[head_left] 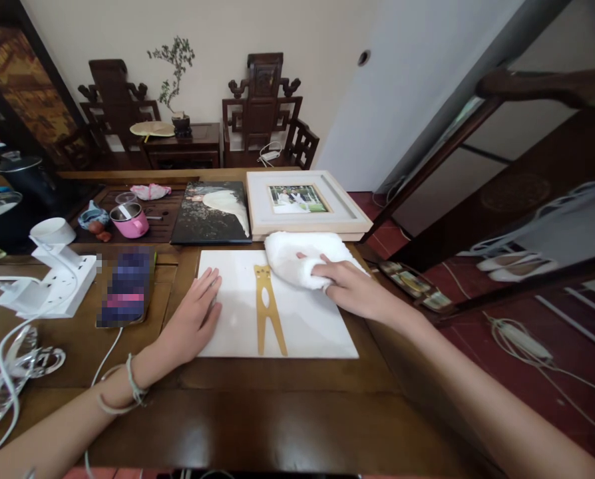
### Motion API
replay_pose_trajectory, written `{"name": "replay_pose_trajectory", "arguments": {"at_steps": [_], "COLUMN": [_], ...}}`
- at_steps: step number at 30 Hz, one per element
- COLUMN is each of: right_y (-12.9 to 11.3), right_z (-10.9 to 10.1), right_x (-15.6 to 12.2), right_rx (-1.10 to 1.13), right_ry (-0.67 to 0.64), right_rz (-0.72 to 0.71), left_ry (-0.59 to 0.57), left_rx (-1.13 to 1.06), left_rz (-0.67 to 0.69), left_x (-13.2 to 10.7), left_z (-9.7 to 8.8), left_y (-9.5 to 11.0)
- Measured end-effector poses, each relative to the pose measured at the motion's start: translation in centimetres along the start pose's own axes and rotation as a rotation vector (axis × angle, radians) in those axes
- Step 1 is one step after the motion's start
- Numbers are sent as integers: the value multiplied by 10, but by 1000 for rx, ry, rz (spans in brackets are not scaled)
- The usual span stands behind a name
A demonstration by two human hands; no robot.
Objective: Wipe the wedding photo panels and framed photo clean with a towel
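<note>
Head view: wiping the white panel (pixel 307 322) on the tabletop (pixel 217 412), seemingly.
Left hand (pixel 194 319): flat on the panel's left edge, gripping nothing.
Right hand (pixel 353 287): fingers curled into white cloth (pixel 292 256), panel's far right.
Next stroke: likely calls for left-hand steadying.

Cloth (pixel 288 258) & board (pixel 232 326) r wht, stand (pixel 266 310) gold.

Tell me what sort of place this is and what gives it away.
Probably a home's sitting or tea room: carved dark-wood armchairs flank a side table that bears a potted bonsai, and a pink mug rests on a slatted tray.
</note>
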State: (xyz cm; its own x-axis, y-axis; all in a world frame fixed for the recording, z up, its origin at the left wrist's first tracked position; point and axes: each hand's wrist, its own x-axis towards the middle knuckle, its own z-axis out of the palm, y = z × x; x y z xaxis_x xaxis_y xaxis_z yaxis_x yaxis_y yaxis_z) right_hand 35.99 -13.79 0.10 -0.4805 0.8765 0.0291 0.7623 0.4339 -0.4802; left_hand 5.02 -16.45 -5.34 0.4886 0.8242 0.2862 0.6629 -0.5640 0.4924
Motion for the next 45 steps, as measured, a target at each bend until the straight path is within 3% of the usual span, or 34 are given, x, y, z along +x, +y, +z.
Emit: {"name": "replay_pose_trajectory", "arguments": {"at_steps": [4,10,13,17,22,24,26,30,33,38,42,45], "right_y": [-19,-37,-26,-8,-16,-25,-34,-47,-48,-28,-10,-13], "right_z": [-5,-15,-14,-5,19,26,26,9,-6,-9,7,17], "right_x": [-34,-97,-90,-48,-14,-23,-43,-92,-106,-63,-15,-5], "right_rx": [-49,52,66,-1,-62,-88,-88,-16,12,-16,-68,-114], "right_ry": [-53,-290,-228,-77,44,63,-1,-196,-268,-178,-74,-33], "right_rz": [75,131,160,170,-7,-36,-33,8,71,87,-8,-52], "left_ry": [-9,-20,-22,-19,-27,-26,-22,-15,-11,-16,-22,-20], "left_rx": [4,15,19,14,12,11,7,5,7,12,13,9], "left_rz": [-3,-3,-1,3,-2,-3,-2,2,7,9,8,11], "left_x": [0,0,0,0,0,0,0,0,0,0,0,0], "left_z": [1,2,2,1,0,0,1,2,2,2,1,1], "left_y": [-1,-3,-3,-2,-2,-2,-2,-3,-4,-4,-4,-4]}}
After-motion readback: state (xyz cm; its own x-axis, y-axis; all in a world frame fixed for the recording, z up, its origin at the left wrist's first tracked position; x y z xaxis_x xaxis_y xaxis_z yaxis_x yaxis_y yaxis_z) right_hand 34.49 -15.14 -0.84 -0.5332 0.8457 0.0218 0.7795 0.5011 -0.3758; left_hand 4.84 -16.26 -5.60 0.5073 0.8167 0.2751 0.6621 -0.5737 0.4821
